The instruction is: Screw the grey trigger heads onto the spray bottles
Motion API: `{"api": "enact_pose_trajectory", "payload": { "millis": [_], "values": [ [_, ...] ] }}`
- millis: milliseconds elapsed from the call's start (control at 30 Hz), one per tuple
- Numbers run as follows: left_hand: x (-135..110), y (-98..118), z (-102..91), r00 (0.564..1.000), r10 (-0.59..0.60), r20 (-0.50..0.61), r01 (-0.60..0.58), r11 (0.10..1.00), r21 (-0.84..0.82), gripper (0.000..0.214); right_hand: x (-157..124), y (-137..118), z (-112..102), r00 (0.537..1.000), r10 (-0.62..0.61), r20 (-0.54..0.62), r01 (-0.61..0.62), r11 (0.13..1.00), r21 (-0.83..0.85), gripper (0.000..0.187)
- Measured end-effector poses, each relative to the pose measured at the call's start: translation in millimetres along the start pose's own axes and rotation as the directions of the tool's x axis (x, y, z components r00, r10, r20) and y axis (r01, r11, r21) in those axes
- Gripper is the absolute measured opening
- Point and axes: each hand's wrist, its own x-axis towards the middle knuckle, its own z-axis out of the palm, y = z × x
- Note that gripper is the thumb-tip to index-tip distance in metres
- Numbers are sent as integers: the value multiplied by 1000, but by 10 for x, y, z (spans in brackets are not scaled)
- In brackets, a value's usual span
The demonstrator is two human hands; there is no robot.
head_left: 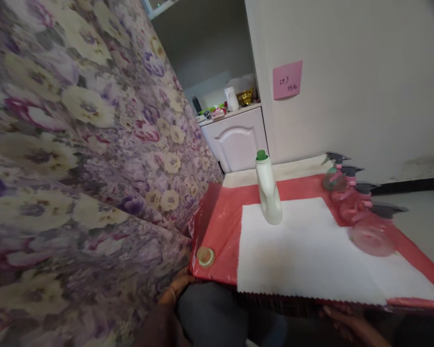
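My left hand [183,279] is at the front left corner of the red-covered table [217,236], beside my knee. Its fingers are dark and partly hidden, so their grip is unclear. Below the front edge, in shadow, my right hand [342,320] has its fingers apart and holds nothing visible. A pale bottle [269,195] with a green mouth [261,155] stands upright on a white scalloped sheet [292,255], away from both hands. Near my left hand lies a round yellowish cap [205,257].
Several pink and clear spray bottles [374,233] with dark trigger heads line the table's right side. A floral curtain [94,168] hangs close on the left. Behind stands a white cabinet [238,144] holding small items. A pink note [287,80] is on the wall.
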Motion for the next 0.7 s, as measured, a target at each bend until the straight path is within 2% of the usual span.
{"api": "enact_pose_trajectory", "payload": {
  "millis": [133, 267, 467, 567, 700],
  "values": [
    [-22, 19, 0, 998, 61, -4, -62, 997, -41, 55, 24, 20, -9, 1000, 10, 10, -10, 1000, 2, 39],
    [-21, 16, 6, 996, 83, -25, -85, 993, -83, 59, 60, 53, -32, 1000, -6, -13, 7, 999, 40, 41],
    [-115, -28, 26, 990, 99, -104, -115, 981, -155, 45, 68, 74, -90, 1000, -2, -1, 2, 997, 71, 40],
    [-196, -9, -8, 978, 111, -178, -148, 966, -213, 35, 61, 88, -105, 1000, 2, -18, 0, 993, 119, 41],
    [-225, 66, -28, 953, 105, -286, -189, 940, -284, 28, 30, 89, -120, 1000, 0, -17, 2, 994, 105, 45]
  ]
}}
